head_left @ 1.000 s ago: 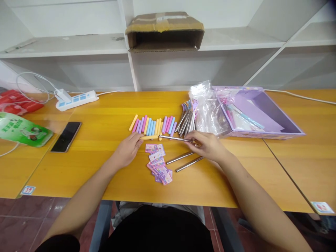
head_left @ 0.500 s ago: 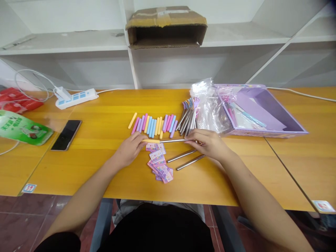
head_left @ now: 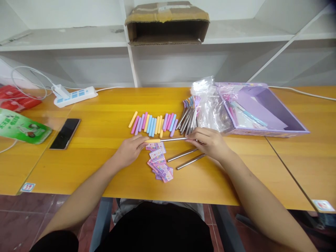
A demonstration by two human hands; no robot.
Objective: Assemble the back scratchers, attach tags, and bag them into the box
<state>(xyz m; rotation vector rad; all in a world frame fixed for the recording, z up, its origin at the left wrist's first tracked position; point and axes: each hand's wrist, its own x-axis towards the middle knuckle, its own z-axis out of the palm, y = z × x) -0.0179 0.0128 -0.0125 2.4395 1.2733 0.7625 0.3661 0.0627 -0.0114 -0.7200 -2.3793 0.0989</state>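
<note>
My left hand (head_left: 131, 150) pinches the yellow-orange grip sleeve (head_left: 154, 140), whose right end meets a thin metal rod (head_left: 173, 139). My right hand (head_left: 206, 141) is closed around the rod's other end, which the fingers hide. Rod and sleeve lie in one line, roughly level, just over the table. Below are small printed cards (head_left: 160, 164) in an overlapping pile. Two more metal rods (head_left: 182, 155) reach out from under my right hand. Beyond my hands lies a row of coloured grip sleeves (head_left: 151, 126), beside a bundle of metal back scratchers (head_left: 188, 117) with hand-shaped ends.
Clear plastic bags (head_left: 210, 108) lean against a purple open box (head_left: 270, 131) at the right. Leftward are a black phone (head_left: 65, 133), a green pouch (head_left: 25, 127) and a white power strip (head_left: 76, 97). A cardboard box (head_left: 168, 21) sits on the shelf behind.
My left hand has shifted slightly right, covering a little more of the sleeve's left end. My right hand keeps its hold on the rod. The view has tilted a little.
</note>
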